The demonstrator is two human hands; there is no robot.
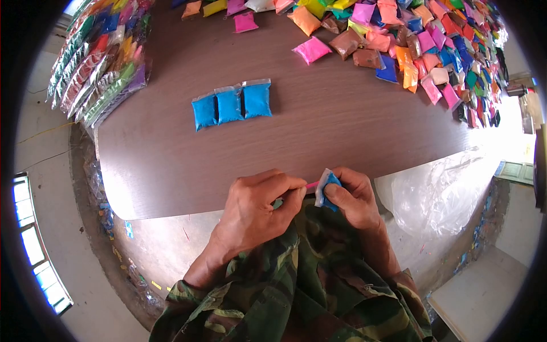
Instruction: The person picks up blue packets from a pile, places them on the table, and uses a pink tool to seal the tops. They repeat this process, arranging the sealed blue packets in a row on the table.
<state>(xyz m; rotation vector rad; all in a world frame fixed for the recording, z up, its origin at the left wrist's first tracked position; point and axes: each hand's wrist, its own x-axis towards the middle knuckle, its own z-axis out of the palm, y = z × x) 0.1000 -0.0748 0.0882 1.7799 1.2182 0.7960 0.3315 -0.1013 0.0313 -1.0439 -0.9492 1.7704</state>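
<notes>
Near the table's front edge, my right hand (356, 196) grips a small clear packet of blue material (329, 191), thumb pressed on its face and its pale sealed edge turned left. My left hand (268, 202) pinches a thin pink stick-like piece (311, 185) between thumb and fingertips. That piece points right, its end right at the packet's edge. Farther up the table, three similar blue packets (229, 105) lie side by side in a row.
A large heap of small coloured packets (410, 48) covers the back right of the table (165, 165). Bigger clear bags of coloured packets (105, 62) are stacked at the back left. A clear plastic bag (430, 199) hangs beyond the front edge at right.
</notes>
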